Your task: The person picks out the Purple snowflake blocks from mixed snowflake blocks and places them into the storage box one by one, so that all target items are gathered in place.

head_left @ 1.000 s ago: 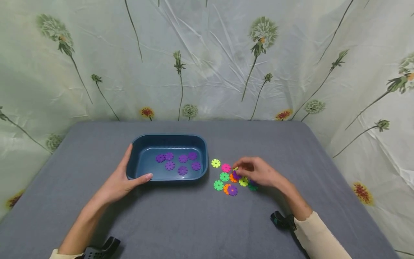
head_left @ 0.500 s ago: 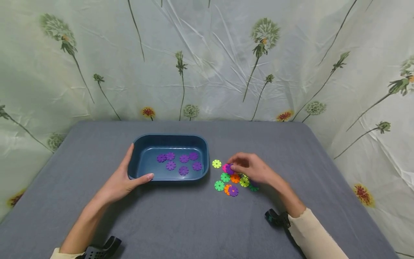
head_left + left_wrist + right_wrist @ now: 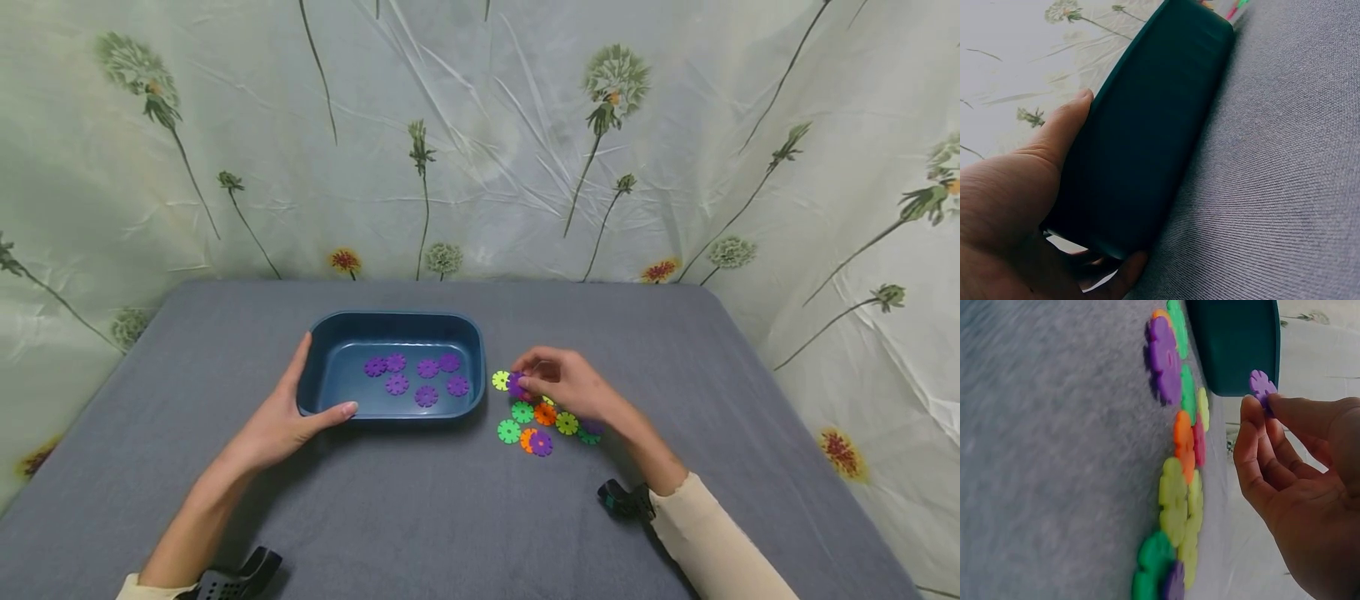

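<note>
A dark blue plastic basin [image 3: 336,385] sits on the table, with several purple flower-shaped discs [image 3: 426,396] lying flat inside. My left hand [image 3: 273,421] grips its left end, the thumb over the near rim and fingers round the side. In the left wrist view the basin's outer wall [image 3: 1141,125] fills the space beside the thumb. Between thumb and fingertips, my right hand [image 3: 576,387] pinches one purple disc [image 3: 1262,386]. That hand hovers just above the loose discs, right of the basin. A pink disc [image 3: 1199,440] is mostly hidden beneath it in the head view.
Green discs [image 3: 508,431], an orange disc [image 3: 545,413], yellow discs [image 3: 567,423] and another purple disc [image 3: 541,443] lie loosely on the grey tablecloth [image 3: 420,517]. Some overlap. A flower-printed curtain [image 3: 495,167] hangs behind the table.
My right hand has lifted a purple disc from the pile and carried it left, toward the basin. My left hand and the basin stay in place.
</note>
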`<state>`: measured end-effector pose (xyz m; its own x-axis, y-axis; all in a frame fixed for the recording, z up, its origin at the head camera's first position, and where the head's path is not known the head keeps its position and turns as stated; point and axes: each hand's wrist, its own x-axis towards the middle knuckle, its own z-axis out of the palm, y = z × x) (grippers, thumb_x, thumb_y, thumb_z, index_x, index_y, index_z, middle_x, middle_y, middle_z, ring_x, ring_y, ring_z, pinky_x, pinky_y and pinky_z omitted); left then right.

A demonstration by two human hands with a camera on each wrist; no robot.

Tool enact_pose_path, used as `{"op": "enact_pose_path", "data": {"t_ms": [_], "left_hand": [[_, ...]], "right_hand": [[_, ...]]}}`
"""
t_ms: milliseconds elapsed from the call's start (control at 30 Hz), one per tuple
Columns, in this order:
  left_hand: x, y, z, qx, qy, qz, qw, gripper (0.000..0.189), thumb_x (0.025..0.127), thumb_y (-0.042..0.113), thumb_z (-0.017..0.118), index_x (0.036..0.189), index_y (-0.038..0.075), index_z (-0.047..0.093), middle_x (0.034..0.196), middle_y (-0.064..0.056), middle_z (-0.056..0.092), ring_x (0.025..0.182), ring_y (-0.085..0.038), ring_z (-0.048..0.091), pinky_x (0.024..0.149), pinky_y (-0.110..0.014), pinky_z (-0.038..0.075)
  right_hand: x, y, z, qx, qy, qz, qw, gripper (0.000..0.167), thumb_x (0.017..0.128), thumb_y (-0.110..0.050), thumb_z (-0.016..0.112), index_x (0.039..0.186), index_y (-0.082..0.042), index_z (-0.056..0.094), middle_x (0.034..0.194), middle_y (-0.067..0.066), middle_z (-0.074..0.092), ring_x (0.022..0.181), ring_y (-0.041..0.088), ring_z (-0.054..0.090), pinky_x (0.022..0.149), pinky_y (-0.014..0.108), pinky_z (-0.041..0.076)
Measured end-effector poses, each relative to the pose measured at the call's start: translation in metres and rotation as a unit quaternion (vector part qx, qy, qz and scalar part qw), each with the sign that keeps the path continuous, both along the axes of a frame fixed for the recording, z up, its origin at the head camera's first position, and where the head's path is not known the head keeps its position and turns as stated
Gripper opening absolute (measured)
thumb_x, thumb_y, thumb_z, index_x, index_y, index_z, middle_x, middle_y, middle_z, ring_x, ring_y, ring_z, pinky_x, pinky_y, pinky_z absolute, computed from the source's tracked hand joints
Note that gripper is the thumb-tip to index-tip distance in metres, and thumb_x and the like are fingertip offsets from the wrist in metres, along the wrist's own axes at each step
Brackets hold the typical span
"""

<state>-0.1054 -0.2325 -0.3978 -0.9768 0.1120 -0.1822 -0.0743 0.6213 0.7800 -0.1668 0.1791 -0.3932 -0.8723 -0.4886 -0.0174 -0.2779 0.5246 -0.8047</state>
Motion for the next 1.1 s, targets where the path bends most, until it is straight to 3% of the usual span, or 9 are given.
{"op": "enact_pose_path", "data": {"t_ms": [333,667,900,1100], "left_hand": [[-0.001,0.0,0.0,-0.004,0.001,-0.002,1.0,0.128,0.09,0.048,0.079,0.164,0.025,-0.023,0.173,-0.026,-0.014,0.155,-0.063,0.001,0.114,-0.085,0.015],[0.002,0.001,-0.002,-0.005,0.001,-0.002,1.0,0.127,0.09,0.048,0.079,0.165,0.028,-0.022,0.174,-0.024,-0.011,0.156,-0.061,0.004,0.114,-0.084,0.016],[0.001,0.0,0.0,-0.005,-0.003,0.001,1.0,0.126,0.091,0.049,0.078,0.164,0.03,-0.023,0.174,-0.025,-0.012,0.155,-0.063,0.005,0.113,-0.085,0.017],[0.0,0.0,0.001,-0.002,-0.004,0.001,1.0,0.126,0.091,0.048,0.078,0.164,0.029,-0.023,0.174,-0.025,-0.012,0.155,-0.063,0.003,0.113,-0.086,0.016]], "right_hand": [[-0.003,-0.01,0.004,-0.025,0.019,-0.012,0.9994,0.02,0.1,-0.009,0.069,0.12,-0.009,0.072,0.113,0.01,0.074,0.095,0.018,0.068,0.086,0.027,0.058],[0.0,-0.019,0.004,-0.064,0.013,-0.015,0.9978,0.02,0.1,-0.007,0.069,0.12,-0.007,0.071,0.116,0.013,0.073,0.093,0.021,0.069,0.082,0.022,0.058],[-0.001,-0.029,0.007,-0.079,0.025,-0.019,0.9964,0.02,0.1,-0.008,0.07,0.12,-0.009,0.071,0.119,0.012,0.073,0.096,0.021,0.07,0.086,0.025,0.06],[0.0,-0.039,0.007,-0.093,0.029,-0.013,0.9952,0.021,0.099,-0.007,0.07,0.12,-0.007,0.071,0.118,0.014,0.073,0.094,0.021,0.071,0.08,0.028,0.061]]}}
